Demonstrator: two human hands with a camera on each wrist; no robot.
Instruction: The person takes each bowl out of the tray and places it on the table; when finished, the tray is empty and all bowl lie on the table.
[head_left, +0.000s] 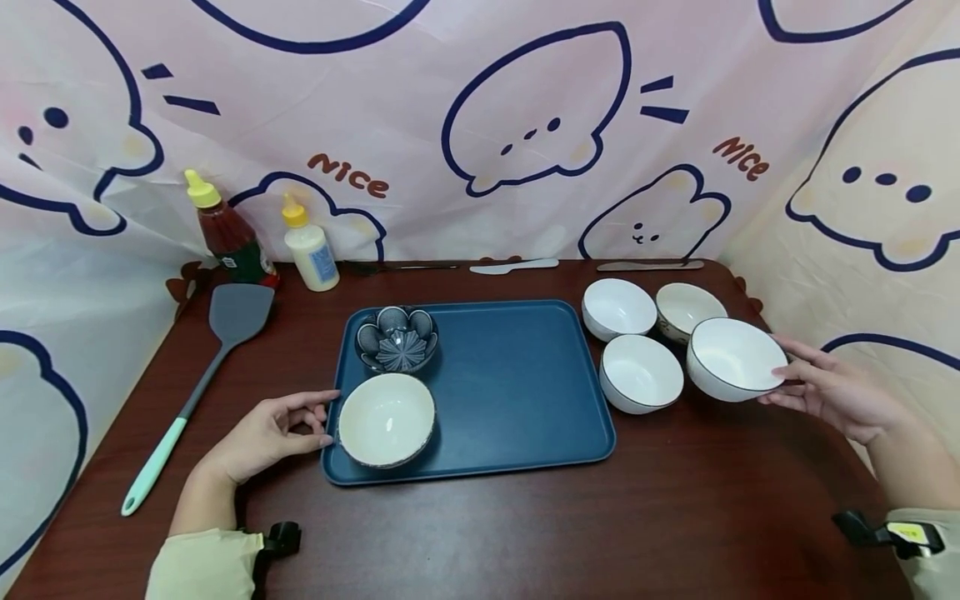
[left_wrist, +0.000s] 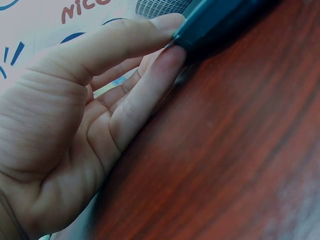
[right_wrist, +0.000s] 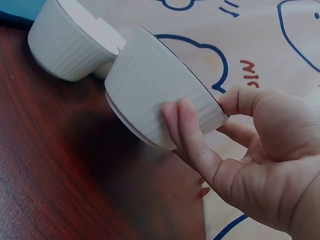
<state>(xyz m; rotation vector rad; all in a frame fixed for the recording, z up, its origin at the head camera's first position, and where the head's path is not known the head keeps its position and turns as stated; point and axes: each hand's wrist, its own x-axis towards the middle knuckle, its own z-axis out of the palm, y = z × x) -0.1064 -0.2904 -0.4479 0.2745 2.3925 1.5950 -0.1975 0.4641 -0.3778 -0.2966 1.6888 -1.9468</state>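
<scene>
My left hand (head_left: pixel 281 429) is at the left edge of the blue tray (head_left: pixel 517 392); the left wrist view shows thumb and finger pinching its rim (left_wrist: pixel 192 35). On the tray's left side sit a dark flower-shaped bowl (head_left: pixel 401 342) and, nearer me, a cream bowl (head_left: pixel 386 421). My right hand (head_left: pixel 843 387) grips a white bowl (head_left: pixel 735 358) by its right side, thumb over the rim and fingers on the outer wall. In the right wrist view this ribbed bowl (right_wrist: pixel 150 90) is tilted and appears off the table.
Right of the tray stand white bowls (head_left: pixel 618 308) (head_left: pixel 641 375) and a patterned one (head_left: pixel 686 308). A grey turner (head_left: pixel 198 383) lies at left, below a red sauce bottle (head_left: pixel 232 237) and a white yellow-capped bottle (head_left: pixel 311 254). Knives (head_left: pixel 513 267) lie along the back edge.
</scene>
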